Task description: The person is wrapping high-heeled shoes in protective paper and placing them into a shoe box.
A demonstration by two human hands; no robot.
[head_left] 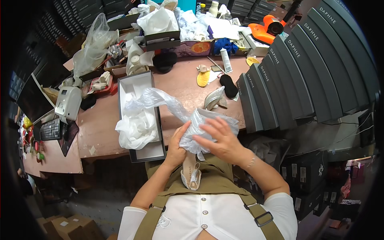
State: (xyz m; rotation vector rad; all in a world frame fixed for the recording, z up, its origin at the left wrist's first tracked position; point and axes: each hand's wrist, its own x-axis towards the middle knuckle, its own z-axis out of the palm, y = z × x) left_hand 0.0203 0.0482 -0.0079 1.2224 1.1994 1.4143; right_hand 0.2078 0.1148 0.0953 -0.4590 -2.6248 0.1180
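Observation:
My left hand is closed round the side of a pale shoe, held at the table's front edge. The shoe's heel end, with a strap, points toward me; its front part is hidden under thin translucent white wrapping. Over that wrapping my right hand is spread, its fingers apart and slightly blurred. A long tail of the wrapping reaches left across an open grey shoe box. Crumpled white tissue lies in the box. Just beyond my hands rests another pale, glittery shoe.
Stacked dark grey shoe boxes stand close on my right. Black pads, yellow pads and a white tube lie farther back. An orange tape dispenser sits at the back right. A white printer and keyboard are left.

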